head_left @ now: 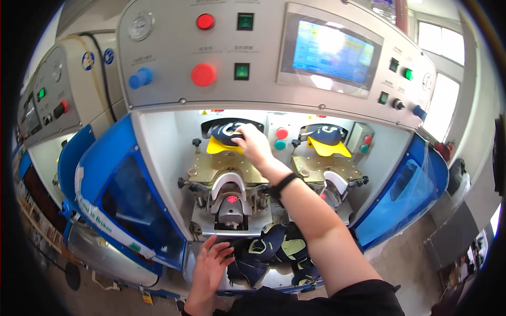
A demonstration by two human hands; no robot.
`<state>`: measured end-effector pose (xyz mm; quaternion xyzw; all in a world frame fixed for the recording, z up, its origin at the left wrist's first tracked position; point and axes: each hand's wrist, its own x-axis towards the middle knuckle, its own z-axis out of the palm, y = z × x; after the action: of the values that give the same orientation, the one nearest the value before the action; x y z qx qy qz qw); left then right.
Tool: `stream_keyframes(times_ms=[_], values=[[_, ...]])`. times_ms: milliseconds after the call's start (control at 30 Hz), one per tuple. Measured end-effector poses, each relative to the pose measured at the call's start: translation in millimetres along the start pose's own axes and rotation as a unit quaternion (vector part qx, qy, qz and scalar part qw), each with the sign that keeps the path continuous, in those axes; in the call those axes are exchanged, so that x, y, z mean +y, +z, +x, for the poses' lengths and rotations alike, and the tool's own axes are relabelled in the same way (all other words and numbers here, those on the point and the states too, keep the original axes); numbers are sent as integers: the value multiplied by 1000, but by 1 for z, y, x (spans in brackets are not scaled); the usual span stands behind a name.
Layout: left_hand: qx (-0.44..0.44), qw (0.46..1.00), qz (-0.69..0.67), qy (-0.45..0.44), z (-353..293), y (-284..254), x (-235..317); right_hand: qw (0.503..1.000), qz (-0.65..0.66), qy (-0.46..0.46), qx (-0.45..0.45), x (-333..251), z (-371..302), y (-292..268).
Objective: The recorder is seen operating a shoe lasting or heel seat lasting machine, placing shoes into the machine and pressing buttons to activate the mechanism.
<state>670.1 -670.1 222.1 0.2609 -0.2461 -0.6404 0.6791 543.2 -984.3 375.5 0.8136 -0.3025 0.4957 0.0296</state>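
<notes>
My right hand (pixel 254 144) reaches up into the machine's bay and grips a navy cap (pixel 225 134) with a yellow brim at the left station. Its fingers lie bent on the crown, and part of the cap is hidden behind them. Below it sits a brass-coloured plate (pixel 221 167) over a curved metal form (pixel 230 210) with a red light pattern on it. Low at the front, my left hand (pixel 209 267) is raised with its fingers apart and nothing in it. Beside it, several navy caps (pixel 252 259) are heaped on the metal ledge.
A second navy cap (pixel 327 136) with a yellow brim rests at the right station. Blue side doors (pixel 132 195) flank the bay. Above is a control panel with a screen (pixel 332 52), a red push button (pixel 203 75) and a blue knob (pixel 140 78).
</notes>
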Motion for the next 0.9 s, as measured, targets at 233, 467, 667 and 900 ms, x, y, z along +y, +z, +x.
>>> stream_keyframes(times_ms=[233, 467, 667, 900], values=[[6, 999, 3, -36, 3, -20, 5, 991, -47, 107, -68, 15, 26, 24], [-49, 991, 17, -126, 37, -9, -17, 977, -134, 49, 157, -10, -63, -22], [-127, 971, 7, -201, 56, 12, -40, 959, -267, 79, 41, 24, -111, -54], [-147, 967, 5, -208, 39, 18, -47, 946, -306, 77, -68, 31, -110, -50]])
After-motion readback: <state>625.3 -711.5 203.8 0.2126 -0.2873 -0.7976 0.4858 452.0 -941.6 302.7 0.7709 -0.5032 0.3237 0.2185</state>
